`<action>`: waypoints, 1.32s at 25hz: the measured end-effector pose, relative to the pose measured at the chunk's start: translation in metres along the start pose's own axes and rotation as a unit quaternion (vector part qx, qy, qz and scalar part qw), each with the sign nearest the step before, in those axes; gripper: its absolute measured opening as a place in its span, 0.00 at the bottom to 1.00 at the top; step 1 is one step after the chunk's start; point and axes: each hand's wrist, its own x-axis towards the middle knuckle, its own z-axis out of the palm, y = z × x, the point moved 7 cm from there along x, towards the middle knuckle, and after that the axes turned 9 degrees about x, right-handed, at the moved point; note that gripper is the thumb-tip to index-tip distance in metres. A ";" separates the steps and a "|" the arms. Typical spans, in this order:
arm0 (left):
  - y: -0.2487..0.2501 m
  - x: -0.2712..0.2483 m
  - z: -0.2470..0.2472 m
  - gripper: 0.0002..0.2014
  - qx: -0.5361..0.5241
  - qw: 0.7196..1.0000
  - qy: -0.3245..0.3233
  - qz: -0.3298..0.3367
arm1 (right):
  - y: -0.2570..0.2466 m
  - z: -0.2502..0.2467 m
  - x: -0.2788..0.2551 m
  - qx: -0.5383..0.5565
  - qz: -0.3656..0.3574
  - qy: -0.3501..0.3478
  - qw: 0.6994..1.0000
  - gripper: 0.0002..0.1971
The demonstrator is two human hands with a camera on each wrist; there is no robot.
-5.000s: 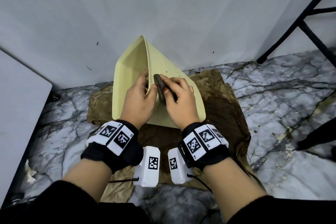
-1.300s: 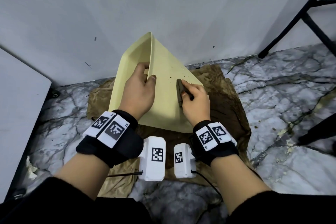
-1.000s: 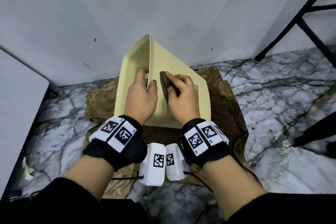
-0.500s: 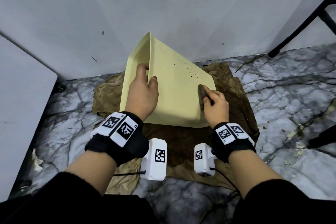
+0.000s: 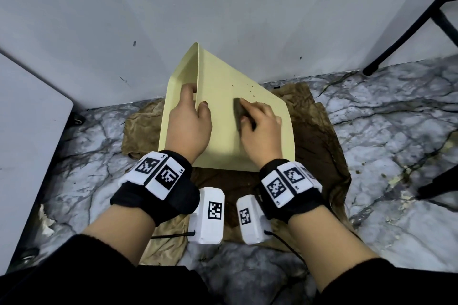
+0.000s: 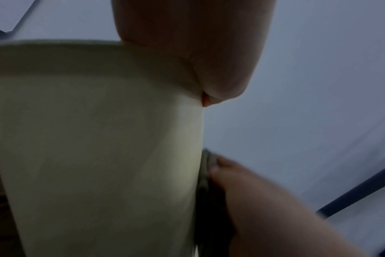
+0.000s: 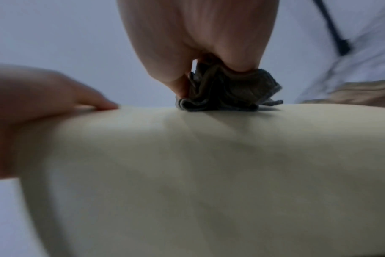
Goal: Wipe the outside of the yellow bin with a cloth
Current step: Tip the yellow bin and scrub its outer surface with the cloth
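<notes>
The pale yellow bin (image 5: 223, 111) lies tipped on its side on a brown sheet, its mouth to the left and one broad outer wall (image 7: 209, 165) facing up. My left hand (image 5: 189, 121) grips the bin's rim, fingers inside and thumb on the outer wall (image 6: 88, 139). My right hand (image 5: 260, 129) holds a bunched dark grey cloth (image 5: 239, 111) and presses it on the upper wall near its middle. In the right wrist view the cloth (image 7: 226, 92) sits folded under my fingers. Small dark specks dot the wall beyond the cloth.
The crumpled brown sheet (image 5: 319, 146) covers the marble floor (image 5: 386, 131) under the bin. A grey wall (image 5: 223, 7) stands close behind. A white panel (image 5: 27, 141) stands at the left, and black metal legs (image 5: 421, 17) rise at the right.
My right hand slid the cloth left, from the bin wall's right edge back toward its middle. My left hand kept its grip on the rim.
</notes>
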 end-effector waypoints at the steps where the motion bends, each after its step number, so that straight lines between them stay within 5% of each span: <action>1: 0.001 0.000 0.000 0.14 0.002 1.000 0.002 0.003 | -0.021 0.009 -0.001 0.009 -0.042 -0.007 0.999 0.19; 7: 0.001 0.001 0.000 0.14 0.004 1.000 0.000 0.013 | -0.041 0.015 -0.001 0.021 -0.072 -0.025 0.997 0.19; 16: 0.005 0.004 0.000 0.17 0.031 0.998 -0.054 -0.007 | 0.053 -0.026 0.005 0.012 0.110 0.015 0.994 0.19; 21: 0.003 0.012 -0.008 0.05 0.008 0.998 -0.003 -0.056 | 0.055 -0.025 -0.001 0.004 0.097 0.015 0.995 0.19; 28: 0.003 0.009 -0.008 0.09 -0.019 0.999 0.027 -0.011 | 0.034 -0.025 -0.012 0.033 0.082 0.050 0.995 0.18; 33: 0.013 0.001 -0.009 0.08 -0.005 0.999 0.030 0.043 | -0.032 -0.004 -0.017 0.040 -0.054 0.046 0.997 0.19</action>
